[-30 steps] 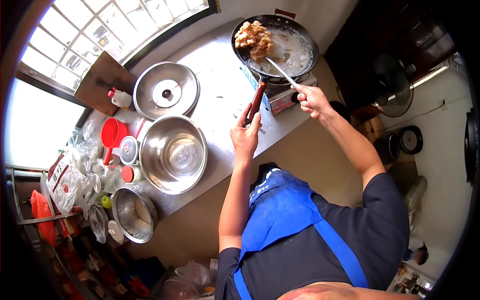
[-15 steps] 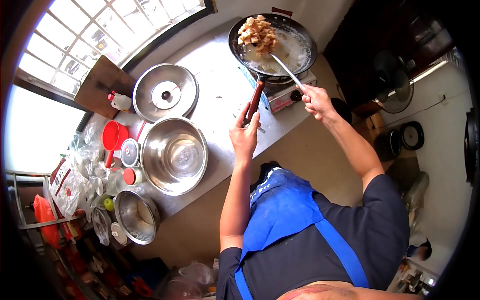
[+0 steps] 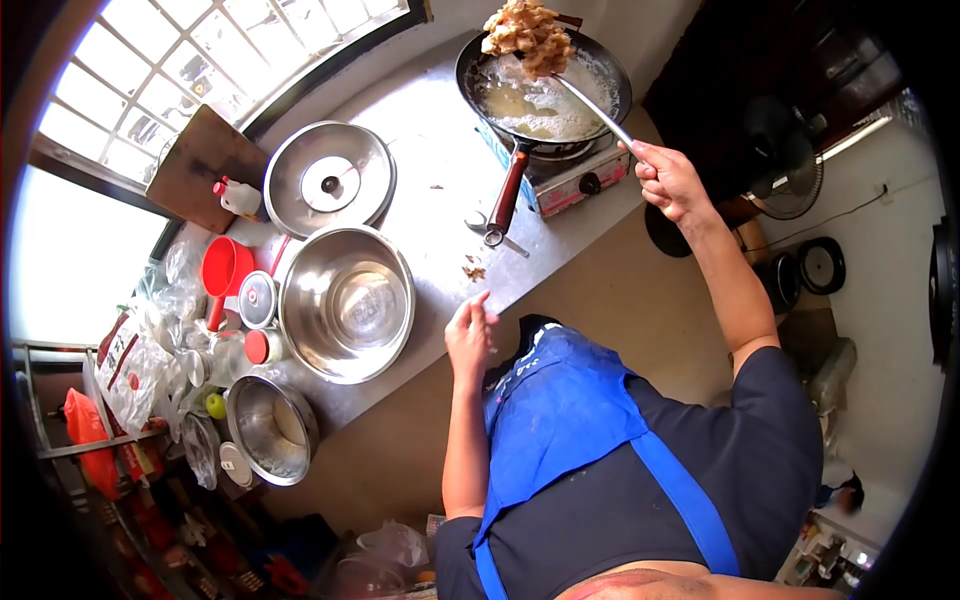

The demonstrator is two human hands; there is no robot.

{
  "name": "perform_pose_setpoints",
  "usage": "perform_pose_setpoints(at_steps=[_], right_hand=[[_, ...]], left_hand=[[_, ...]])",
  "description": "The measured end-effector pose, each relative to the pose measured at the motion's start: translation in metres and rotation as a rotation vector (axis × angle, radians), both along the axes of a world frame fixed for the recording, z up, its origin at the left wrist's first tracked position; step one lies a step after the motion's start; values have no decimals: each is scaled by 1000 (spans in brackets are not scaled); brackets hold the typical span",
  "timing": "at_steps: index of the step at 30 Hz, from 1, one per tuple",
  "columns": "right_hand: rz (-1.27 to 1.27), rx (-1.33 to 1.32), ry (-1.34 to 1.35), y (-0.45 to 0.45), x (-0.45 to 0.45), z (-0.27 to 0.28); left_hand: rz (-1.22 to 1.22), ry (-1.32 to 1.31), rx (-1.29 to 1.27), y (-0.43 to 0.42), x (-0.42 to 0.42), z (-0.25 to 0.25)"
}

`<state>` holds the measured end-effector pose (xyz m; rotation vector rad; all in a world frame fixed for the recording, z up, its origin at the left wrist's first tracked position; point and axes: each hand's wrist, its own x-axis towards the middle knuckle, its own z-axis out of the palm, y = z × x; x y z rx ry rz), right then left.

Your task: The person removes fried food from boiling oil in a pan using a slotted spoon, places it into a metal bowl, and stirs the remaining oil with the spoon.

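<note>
My right hand [image 3: 672, 184] is closed around the long metal handle of a scooping utensil [image 3: 600, 112]. Its head is hidden under a heap of browned food pieces [image 3: 527, 38], raised above the far side of the wok [image 3: 620, 112]. Pale, foamy oil [image 3: 540, 105] lies in the wok, whose brown handle [image 3: 510, 192] points toward me. My left hand [image 3: 470, 335] is away from that handle, near the counter's front edge, with nothing seen in it. Its fingers are loosely bent and apart, slightly blurred.
Under the wok is a portable gas stove [image 3: 580, 188]. On the counter [image 3: 435, 130] stand a large steel bowl [image 3: 347, 300], a pan lid [image 3: 330, 180], a red dipper [image 3: 228, 266] and several jars. Crumbs [image 3: 473, 268] lie near the wok handle. A smaller bowl [image 3: 270, 430] sits at the left.
My left hand has let go of the wok handle and moved back toward me. My right hand has lifted the scooping utensil and food up and away, higher above the oil.
</note>
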<state>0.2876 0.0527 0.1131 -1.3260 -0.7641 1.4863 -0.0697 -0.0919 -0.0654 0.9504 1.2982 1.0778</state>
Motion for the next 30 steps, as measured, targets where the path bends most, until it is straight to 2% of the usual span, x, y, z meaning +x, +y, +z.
perform_pose_setpoints(at_steps=[3, 7, 11, 15, 23, 30], right_hand=[[-8, -4, -2, -5, 0, -1], [-21, -7, -16, -11, -2, -11], [-27, -24, -16, -17, -2, -25], [-34, -32, -12, -21, -4, -32], [-35, -9, -11, -28, 0, -37], [-17, -14, 4, -36, 2, -29]], left_hand=[[240, -152, -76, -40, -31, -43], [523, -265, -118, -79, -64, -60], [711, -374, -13, -96, -87, -68], [750, -280, 36, -86, -105, -61], [833, -222, -79, -58, -114, -38], [812, -256, -89, -54, -124, -50]])
